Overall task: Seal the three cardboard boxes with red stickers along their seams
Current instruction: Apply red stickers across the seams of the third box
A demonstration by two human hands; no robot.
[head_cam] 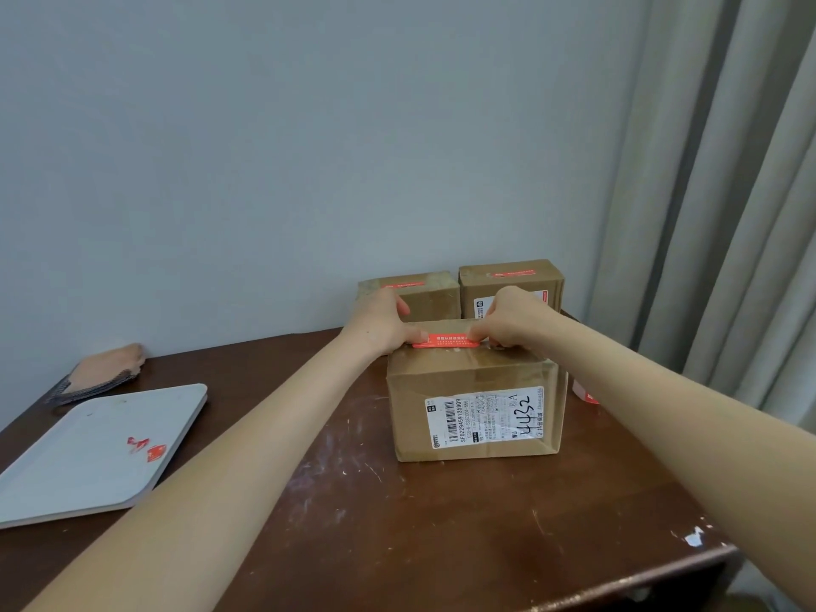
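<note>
Cardboard near box point(474, 413) stands on the dark wooden table point(397, 532), toward its far right. White tray point(66, 470) lies at the table's left, well apart from it. Rear left box point(432, 299) and rear right box point(512, 282) sit side by side just behind the near box, each with a red strip on top. Shipping label point(483, 419) is on the near box's front face. Left hand point(382, 322) and right hand point(512, 318), fingers curled, each pinch one end of the red sticker point(446, 341), which lies along the near box's top. Red scraps point(148, 448) lie on the tray.
</note>
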